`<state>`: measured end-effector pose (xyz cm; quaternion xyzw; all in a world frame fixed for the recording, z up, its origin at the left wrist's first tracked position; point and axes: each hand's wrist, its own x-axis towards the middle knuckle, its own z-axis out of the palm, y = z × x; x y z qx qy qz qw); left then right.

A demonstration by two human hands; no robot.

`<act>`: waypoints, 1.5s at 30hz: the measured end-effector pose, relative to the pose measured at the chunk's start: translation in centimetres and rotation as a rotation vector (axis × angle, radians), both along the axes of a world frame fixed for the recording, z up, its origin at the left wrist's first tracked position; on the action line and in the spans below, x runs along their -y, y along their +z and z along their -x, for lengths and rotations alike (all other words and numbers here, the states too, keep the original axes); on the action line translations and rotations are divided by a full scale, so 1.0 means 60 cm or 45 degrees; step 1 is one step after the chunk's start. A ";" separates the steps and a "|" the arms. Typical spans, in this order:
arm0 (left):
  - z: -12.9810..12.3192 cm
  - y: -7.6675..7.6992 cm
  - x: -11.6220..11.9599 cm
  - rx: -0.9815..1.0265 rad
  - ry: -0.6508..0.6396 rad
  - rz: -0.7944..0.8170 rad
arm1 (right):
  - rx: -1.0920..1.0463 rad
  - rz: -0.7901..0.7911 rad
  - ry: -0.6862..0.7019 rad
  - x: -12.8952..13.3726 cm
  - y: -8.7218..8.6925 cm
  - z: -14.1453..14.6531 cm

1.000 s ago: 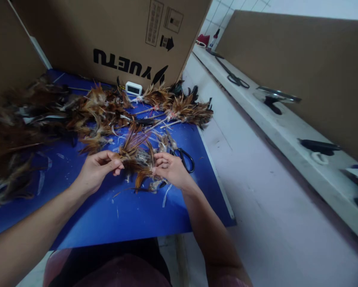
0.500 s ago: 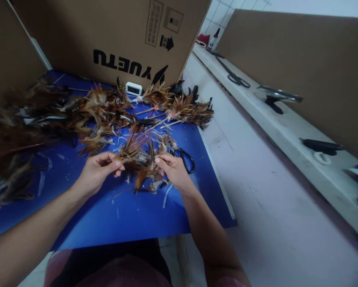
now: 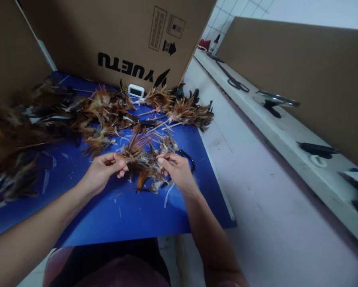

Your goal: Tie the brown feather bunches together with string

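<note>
My left hand point(image 3: 107, 169) pinches the base of a small bunch of brown feathers point(image 3: 134, 145), whose tips fan up and away from me. About a hand's width to the right, my right hand point(image 3: 176, 169) is closed, thumb against forefinger, on what looks like a brown feather point(image 3: 166, 155). Between and beyond both hands lies a loose heap of brown and grey feathers point(image 3: 144, 181) on the blue table point(image 3: 131, 223). Black-handled scissors point(image 3: 192, 161) rest just past my right hand, their blades hidden under feathers.
Feather bundles tied with pinkish string point(image 3: 181, 113) lie at the back, with a white digital timer point(image 3: 136, 91) behind them. More feathers point(image 3: 14, 135) cover the left side. A cardboard box point(image 3: 122, 32) stands behind. On the right ledge lie scissors point(image 3: 237, 84) and a black-handled tool point(image 3: 316, 149).
My right hand has drawn slightly to the right, and the feather in its fingertips shows more clearly. My left hand keeps its pinch. The whole view has shifted slightly.
</note>
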<state>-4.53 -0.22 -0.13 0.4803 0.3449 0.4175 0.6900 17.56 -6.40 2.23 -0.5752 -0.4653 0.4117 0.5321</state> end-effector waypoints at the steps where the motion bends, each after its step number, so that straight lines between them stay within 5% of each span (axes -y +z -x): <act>1: 0.000 0.001 0.000 0.007 -0.006 0.016 | 0.013 -0.010 0.004 0.000 0.002 0.000; 11: 0.002 -0.002 0.004 0.045 -0.060 0.118 | 0.353 -0.224 -0.004 -0.004 0.012 0.010; 21: 0.002 0.000 0.007 0.043 -0.066 0.106 | 0.297 -0.459 -0.206 0.022 0.036 0.047; 26: 0.001 0.002 0.006 0.059 -0.036 0.094 | 0.220 -0.354 -0.188 0.032 0.028 0.069; 45: 0.003 -0.001 0.005 0.015 -0.376 0.453 | 0.699 -0.941 0.265 0.021 0.006 0.062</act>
